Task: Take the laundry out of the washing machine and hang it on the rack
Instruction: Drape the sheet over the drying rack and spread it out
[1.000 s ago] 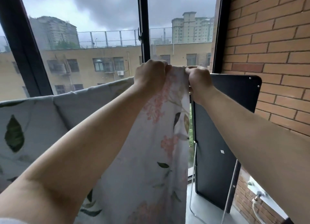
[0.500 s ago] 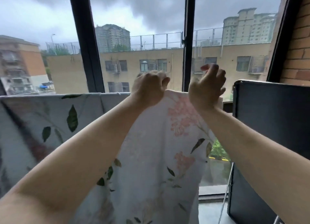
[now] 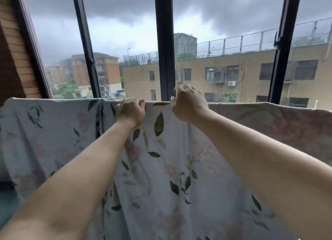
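Left hand (image 3: 131, 112) and right hand (image 3: 188, 103) grip the floral sheet (image 3: 170, 168) along its top; I judge it hung, smoothing left.

Dull, even daylight comes in through the window panes (image 3: 116, 24) from a heavy grey sky (image 3: 224, 10), backlighting the floral sheet (image 3: 161, 168) and leaving only soft shadows. The wide lens bows the dark window frames (image 3: 83, 42) outward toward the edges, and the lower corners look smeared and soft
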